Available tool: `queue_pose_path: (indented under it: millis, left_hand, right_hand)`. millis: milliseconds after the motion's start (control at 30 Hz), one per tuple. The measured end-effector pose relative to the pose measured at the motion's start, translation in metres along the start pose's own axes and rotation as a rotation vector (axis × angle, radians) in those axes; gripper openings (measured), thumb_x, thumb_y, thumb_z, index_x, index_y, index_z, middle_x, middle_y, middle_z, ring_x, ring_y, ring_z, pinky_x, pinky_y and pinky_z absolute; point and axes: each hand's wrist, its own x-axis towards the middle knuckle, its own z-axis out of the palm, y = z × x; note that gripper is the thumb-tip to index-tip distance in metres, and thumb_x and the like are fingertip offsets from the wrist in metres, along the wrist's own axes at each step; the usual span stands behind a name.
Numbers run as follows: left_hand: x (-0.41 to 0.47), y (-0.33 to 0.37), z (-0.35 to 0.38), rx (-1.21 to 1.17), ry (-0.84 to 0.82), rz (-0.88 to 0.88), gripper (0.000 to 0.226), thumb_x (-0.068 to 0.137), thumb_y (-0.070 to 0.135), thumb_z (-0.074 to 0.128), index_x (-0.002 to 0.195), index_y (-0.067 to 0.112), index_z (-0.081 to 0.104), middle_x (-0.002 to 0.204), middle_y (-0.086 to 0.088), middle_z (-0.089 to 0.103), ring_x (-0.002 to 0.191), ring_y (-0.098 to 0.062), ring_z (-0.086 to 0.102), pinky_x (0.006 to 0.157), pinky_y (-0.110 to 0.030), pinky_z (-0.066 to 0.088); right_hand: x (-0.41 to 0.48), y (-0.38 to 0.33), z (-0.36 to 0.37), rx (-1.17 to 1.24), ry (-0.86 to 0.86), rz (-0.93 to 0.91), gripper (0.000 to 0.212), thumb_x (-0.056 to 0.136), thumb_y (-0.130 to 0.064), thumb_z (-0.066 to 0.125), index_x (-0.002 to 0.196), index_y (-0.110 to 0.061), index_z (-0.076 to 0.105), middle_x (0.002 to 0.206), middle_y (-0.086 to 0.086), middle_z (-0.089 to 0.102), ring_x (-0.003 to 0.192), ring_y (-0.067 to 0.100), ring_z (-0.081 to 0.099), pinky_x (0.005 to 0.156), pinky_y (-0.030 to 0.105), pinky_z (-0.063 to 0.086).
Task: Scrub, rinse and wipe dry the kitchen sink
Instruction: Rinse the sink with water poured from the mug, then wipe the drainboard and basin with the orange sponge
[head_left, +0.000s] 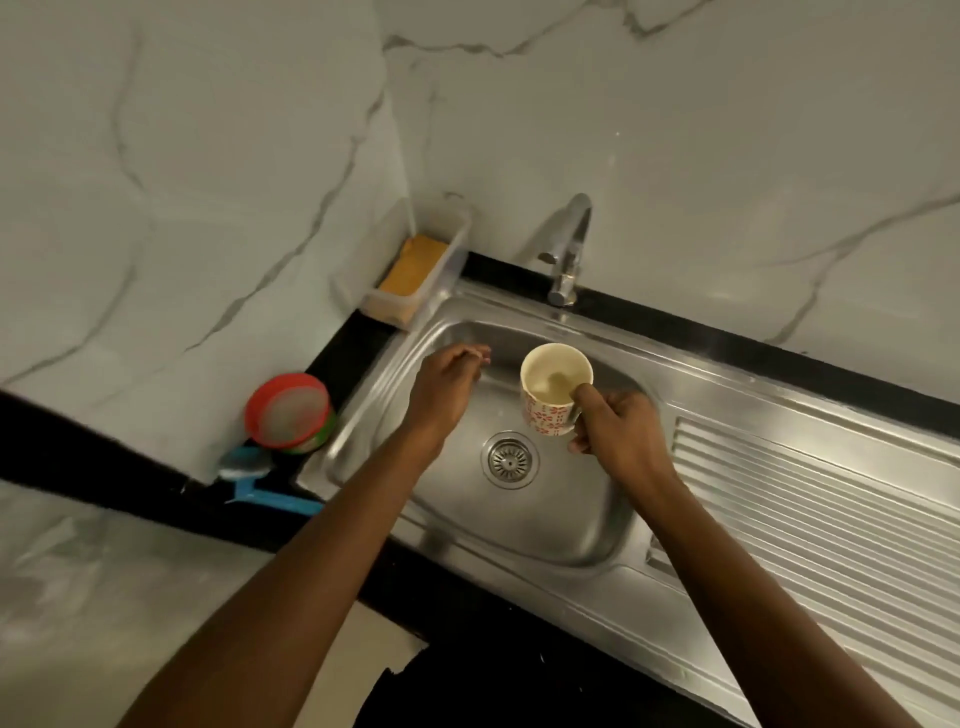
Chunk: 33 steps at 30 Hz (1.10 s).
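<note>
Head view showed the sink (545, 525) below the person, a single steel basin set in a black counter, with one drain strainer (509, 460) near its middle. Clock directions here are taken from that strainer.

At about 1 o'clock the right hand (623, 431) clasped one mug (548, 415), white with a red pattern. Its fingers were wrapped at the handle side and one digit hooked over the rim. The mug sat roughly upright above the basin with pale, cloudy liquid inside. It was probably held there so that the liquid could be tipped out and the basin cleared before scrubbing.

At 11 o'clock the left hand (447, 384) hovered near the rear wall of the basin. Its fingers were loosely bent, and nothing could be seen in them, though the fingertips were blurred. It seemed free to reach for a cleaning tool.

One tap (569, 244) stood at 12 o'clock on the back ledge, its spout over the basin, and no water could be seen running.

The cleaning things were parked outside the basin, within the left hand's reach:
- one orange sponge (413, 265) in one clear holder (453, 249), farther out at 11 o'clock
- one red-lidded tub (288, 410) at 9 o'clock
- one blue brush (270, 491) at 8 o'clock, just beside the tub

One ribbed drainboard (805, 519) ran off at 3 o'clock. Scrubbing looked not yet begun.
</note>
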Motion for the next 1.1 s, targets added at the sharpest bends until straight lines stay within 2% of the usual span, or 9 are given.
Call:
queue_pose_path:
  millis: [267,333,467,533,600,700,800,967,1100]
  left_hand:
    - [-0.044,-0.015,-0.080,-0.070,0.195,-0.043,0.025,0.090,0.038,0.057,0.100,0.029,0.077,0.104,0.009,0.078,0.102,-0.014,0.073,0.096,-0.040,0.058]
    - [-0.040,-0.018,-0.098,-0.098,0.226,-0.068,0.019,0.096,0.032,0.059,0.101,0.027,0.077,0.106,0.004,0.078,0.104,-0.018,0.072,0.098,-0.043,0.058]
    - [-0.028,-0.024,-0.128,-0.087,0.234,-0.151,0.025,0.094,0.040,0.059,0.107,0.027,0.075,0.106,0.002,0.078,0.105,-0.020,0.071,0.103,-0.050,0.055]
    - [-0.018,-0.028,-0.142,-0.069,0.255,-0.167,0.017,0.100,0.032,0.059,0.104,0.028,0.075,0.103,0.000,0.078,0.104,-0.022,0.072,0.103,-0.053,0.054]
    - [-0.004,-0.035,-0.158,-0.028,0.282,-0.174,0.020,0.093,0.043,0.059,0.094,0.037,0.078,0.095,0.002,0.079,0.099,-0.022,0.074,0.100,-0.056,0.055]
    - [0.013,-0.050,-0.176,0.006,0.252,-0.175,0.028,0.078,0.061,0.053,0.090,0.052,0.076,0.095,0.008,0.079,0.100,-0.019,0.074,0.100,-0.056,0.055]
    - [0.016,-0.043,-0.186,-0.036,0.232,-0.188,0.024,0.077,0.058,0.053,0.087,0.058,0.075,0.101,0.018,0.078,0.106,-0.013,0.072,0.104,-0.051,0.054]
    - [0.023,-0.041,-0.193,-0.074,0.199,-0.188,0.022,0.084,0.047,0.053,0.088,0.042,0.074,0.100,0.012,0.078,0.106,-0.014,0.071,0.107,-0.052,0.052]
    - [0.028,-0.040,-0.193,-0.045,0.177,-0.181,0.017,0.090,0.045,0.056,0.089,0.042,0.073,0.097,0.013,0.078,0.104,-0.013,0.071,0.106,-0.052,0.052]
  right_hand:
    - [0.009,-0.062,0.068,0.068,-0.203,-0.032,0.039,0.101,-0.033,0.058,0.067,-0.016,0.067,0.072,0.007,0.077,0.066,0.024,0.078,0.077,0.046,0.063]
    - [0.018,-0.078,0.096,0.065,-0.226,-0.027,0.037,0.101,-0.034,0.058,0.071,-0.015,0.069,0.079,0.010,0.078,0.065,0.025,0.078,0.076,0.044,0.065]
    - [0.040,-0.100,0.156,0.078,-0.266,0.009,0.035,0.100,-0.035,0.060,0.082,-0.008,0.072,0.080,0.008,0.077,0.065,0.026,0.077,0.079,0.048,0.065]
    - [0.049,-0.107,0.183,0.078,-0.288,0.021,0.033,0.099,-0.034,0.060,0.085,-0.007,0.072,0.084,0.009,0.077,0.066,0.026,0.078,0.079,0.049,0.065]
    - [0.058,-0.111,0.207,0.053,-0.301,0.012,0.033,0.099,-0.032,0.059,0.084,-0.006,0.073,0.085,0.011,0.077,0.066,0.026,0.078,0.079,0.049,0.065]
    - [0.070,-0.112,0.234,0.038,-0.322,0.032,0.033,0.099,-0.032,0.058,0.084,-0.007,0.073,0.087,0.012,0.076,0.067,0.027,0.078,0.076,0.047,0.065]
    - [0.082,-0.110,0.258,0.002,-0.336,0.017,0.043,0.091,-0.047,0.056,0.086,-0.009,0.076,0.085,0.011,0.078,0.069,0.026,0.078,0.077,0.050,0.065]
    - [0.098,-0.101,0.286,-0.044,-0.322,-0.005,0.057,0.087,-0.060,0.050,0.074,-0.011,0.075,0.067,0.007,0.075,0.069,0.028,0.076,0.078,0.054,0.063]
    - [0.095,-0.108,0.290,-0.064,-0.342,-0.005,0.052,0.099,-0.052,0.053,0.085,-0.009,0.076,0.069,0.009,0.076,0.064,0.027,0.076,0.069,0.053,0.065]
